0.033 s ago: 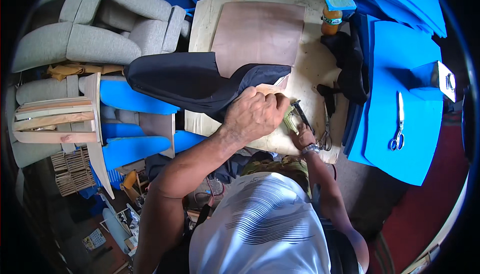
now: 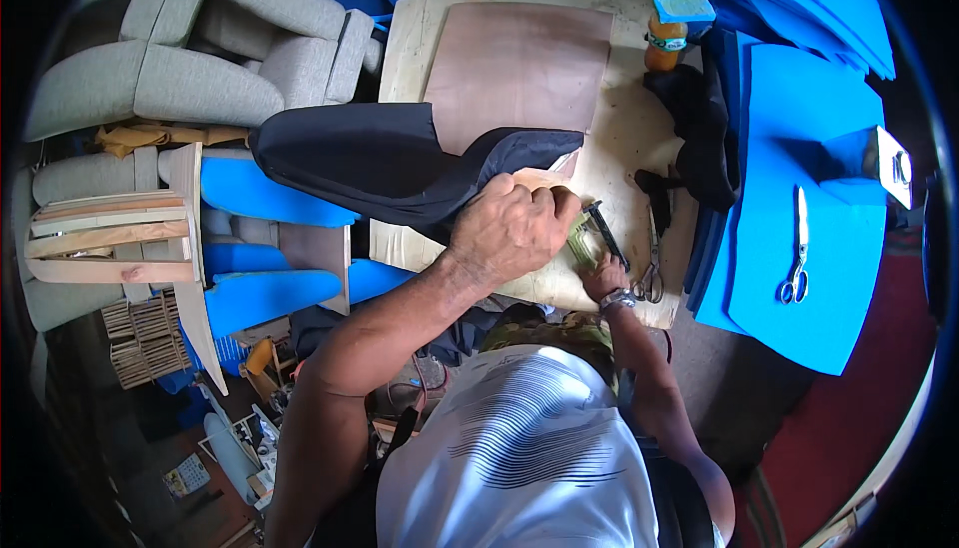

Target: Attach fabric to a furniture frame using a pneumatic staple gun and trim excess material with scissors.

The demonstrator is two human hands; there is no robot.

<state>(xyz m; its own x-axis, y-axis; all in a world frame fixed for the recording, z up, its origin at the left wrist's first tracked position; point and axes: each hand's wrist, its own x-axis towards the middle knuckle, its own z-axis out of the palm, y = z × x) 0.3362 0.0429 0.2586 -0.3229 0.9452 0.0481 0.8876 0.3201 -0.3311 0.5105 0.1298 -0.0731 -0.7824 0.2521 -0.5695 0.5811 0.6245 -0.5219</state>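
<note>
At the far left, grey cushions (image 2: 190,58) are stacked, with wooden frames (image 2: 110,238) nearer beside blue foam pads (image 2: 265,193). To their right, a dark fabric cover (image 2: 370,163) drapes from the left edge of a plywood table (image 2: 629,138) onto its top, partly over a brown sheet of board (image 2: 519,63) lying flat on the table.

The left hand (image 2: 514,228) presses down, palm flat and fingers curled, on the right end of the dark fabric cover near the table's near edge, pinning it against a light board beneath. Just right of it, the right hand (image 2: 602,273), wearing a wristwatch, is closed around a greenish staple gun (image 2: 584,243) whose dark nose touches the fabric edge just beside the left hand's fingers. The two hands sit close together, nearly touching.

Right of the right hand, a pair of scissors (image 2: 651,273) lies on the table near its edge. Farther away, black cloth (image 2: 694,118) is heaped at the right of the table, and an orange bottle (image 2: 664,43) stands at the far right corner under a blue sponge block (image 2: 681,0). To the right, blue foam sheets (image 2: 799,268) are stacked, with a second pair of scissors (image 2: 797,248) resting on them.
</note>
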